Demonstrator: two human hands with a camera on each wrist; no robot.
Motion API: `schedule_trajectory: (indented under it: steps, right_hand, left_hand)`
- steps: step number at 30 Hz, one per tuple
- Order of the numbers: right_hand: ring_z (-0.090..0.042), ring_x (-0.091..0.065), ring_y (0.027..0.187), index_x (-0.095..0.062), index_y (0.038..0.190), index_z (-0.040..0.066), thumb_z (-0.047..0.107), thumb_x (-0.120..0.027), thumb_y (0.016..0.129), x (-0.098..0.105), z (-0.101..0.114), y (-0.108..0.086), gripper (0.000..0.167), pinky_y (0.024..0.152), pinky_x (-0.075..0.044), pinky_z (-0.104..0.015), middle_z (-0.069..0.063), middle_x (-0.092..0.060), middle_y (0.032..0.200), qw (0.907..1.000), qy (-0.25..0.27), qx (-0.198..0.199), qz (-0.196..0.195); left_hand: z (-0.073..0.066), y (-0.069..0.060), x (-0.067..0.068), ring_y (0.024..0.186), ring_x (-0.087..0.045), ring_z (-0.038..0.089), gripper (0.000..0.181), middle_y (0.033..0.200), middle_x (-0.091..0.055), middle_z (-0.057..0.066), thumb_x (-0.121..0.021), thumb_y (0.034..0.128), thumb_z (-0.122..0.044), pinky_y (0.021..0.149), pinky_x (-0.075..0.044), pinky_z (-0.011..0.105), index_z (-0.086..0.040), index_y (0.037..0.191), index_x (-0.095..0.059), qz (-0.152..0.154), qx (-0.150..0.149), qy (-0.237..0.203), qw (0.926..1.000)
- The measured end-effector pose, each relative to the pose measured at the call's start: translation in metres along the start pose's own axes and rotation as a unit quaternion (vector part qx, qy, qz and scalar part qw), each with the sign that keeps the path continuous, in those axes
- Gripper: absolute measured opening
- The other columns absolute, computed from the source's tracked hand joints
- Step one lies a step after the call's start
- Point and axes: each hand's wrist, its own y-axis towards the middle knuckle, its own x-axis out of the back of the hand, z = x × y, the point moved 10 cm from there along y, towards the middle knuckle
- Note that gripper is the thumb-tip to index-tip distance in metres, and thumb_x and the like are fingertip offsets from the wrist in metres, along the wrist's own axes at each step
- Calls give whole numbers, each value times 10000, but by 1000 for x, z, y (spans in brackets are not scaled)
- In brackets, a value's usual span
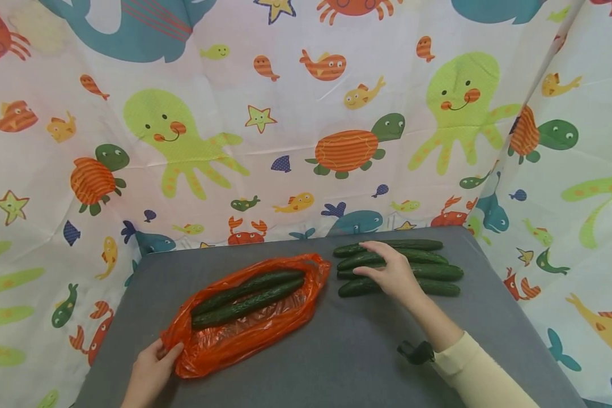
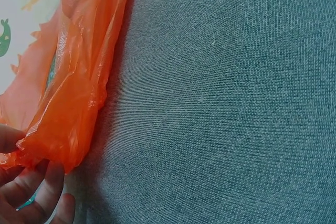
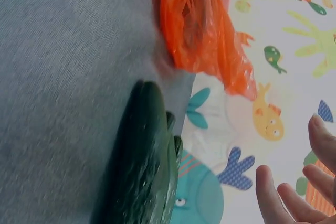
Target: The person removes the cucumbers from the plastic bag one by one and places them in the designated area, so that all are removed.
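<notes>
An orange plastic bag (image 1: 272,341) lies on the table at centre left with its mouth spread wide. Two dark green cucumbers (image 1: 250,306) lie side by side inside it. My left hand (image 1: 150,365) pinches the bag's near left corner between thumb and fingers; the left wrist view shows that hand (image 2: 34,195) with the film (image 2: 63,124) gathered in it. To the right, several cucumbers (image 1: 438,272) lie in a row on the table. Over their left part hovers my right hand (image 1: 395,275), thumb and fingers spread apart, holding nothing. In the right wrist view its fingers (image 3: 270,192) stand clear of the cucumbers (image 3: 139,156).
Grey cloth covers the table (image 1: 336,362). Behind it and at both sides hangs a white curtain (image 1: 285,198) printed with sea animals. A dark strap end (image 1: 415,352) sticks out at the right wrist by the pale sleeve (image 1: 481,368).
</notes>
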Motion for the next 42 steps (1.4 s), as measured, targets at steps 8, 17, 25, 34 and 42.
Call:
schedule_trajectory:
  steps: [8, 17, 25, 34, 42]
  right_hand:
    - [-280, -658, 1173, -651, 1338, 192, 284, -853, 814, -21, 17, 4, 569, 765, -587, -286, -65, -597, 1407, 9993, 238, 212, 173]
    - [-254, -680, 1138, -652, 1336, 197, 225, -856, 814, -38, 31, 8, 561, 761, -581, -259, -50, -595, 1405, 9981, 471, 289, 281]
    - [-293, -594, 1268, -653, 1337, 173, 223, -851, 813, -51, 44, 10, 562, 773, -581, -259, -55, -605, 1395, 9968, 502, 548, 308]
    - [-268, -599, 1261, -645, 1352, 173, 214, -840, 828, -69, 57, 13, 561, 773, -580, -263, -58, -605, 1404, 9964, 415, 610, 411]
    - [-252, -659, 1141, -662, 1331, 188, 172, -847, 824, -96, 71, 16, 540, 740, -565, -232, -26, -625, 1368, 9934, 719, 690, 570]
  left_hand:
    - [0, -1, 0, 909, -693, 194, 745, 1091, -743, 198, -582, 982, -555, 681, -511, 336, 86, 1359, -541, -1, 8, 30, 10000]
    - [-2, -1, 0, 946, -702, 221, 773, 1118, -734, 216, -574, 981, -569, 682, -517, 327, 97, 1369, -528, 48, -58, 54, 10000]
    - [-2, -1, -1, 1001, -700, 278, 793, 1144, -724, 227, -578, 972, -582, 722, -547, 365, 93, 1383, -521, 25, -69, 50, 10000]
    - [-3, -1, -1, 838, -653, 113, 727, 1056, -755, 161, -590, 987, -528, 656, -485, 309, 90, 1366, -533, 13, -60, -36, 10000]
    - [-5, -1, -2, 781, -609, 127, 694, 976, -762, 106, -587, 995, -503, 622, -449, 309, 84, 1361, -536, -8, -67, -17, 10000]
